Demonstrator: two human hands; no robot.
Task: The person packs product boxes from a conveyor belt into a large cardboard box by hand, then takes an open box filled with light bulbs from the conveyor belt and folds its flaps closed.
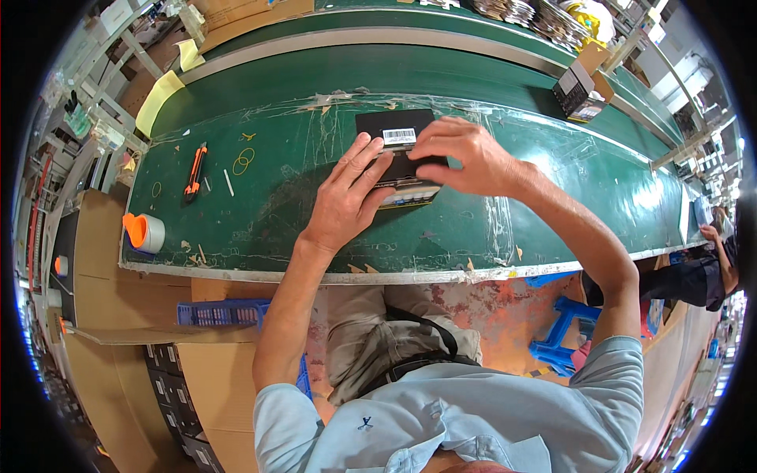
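Observation:
A small black cardboard box (pixel 408 195) sits on the green table in front of me, a white barcode label on its raised far flap. Against the box's left side and top edge lies my left hand (pixel 344 193), its fingers steadying it. At the right, my right hand (pixel 471 158) has its fingers bent over the top of the box by the flap. Both hands cover parts of the box, so its opening and contents are hard to make out.
To the left lie an orange-and-black utility knife (pixel 195 172), rubber bands (pixel 244 162) and a tape roll (pixel 153 234). Another black box (pixel 579 93) stands open at the back right. A carton (pixel 213 394) holding black boxes is below left; a blue stool (pixel 561 335) and a co-worker (pixel 710 276) are right.

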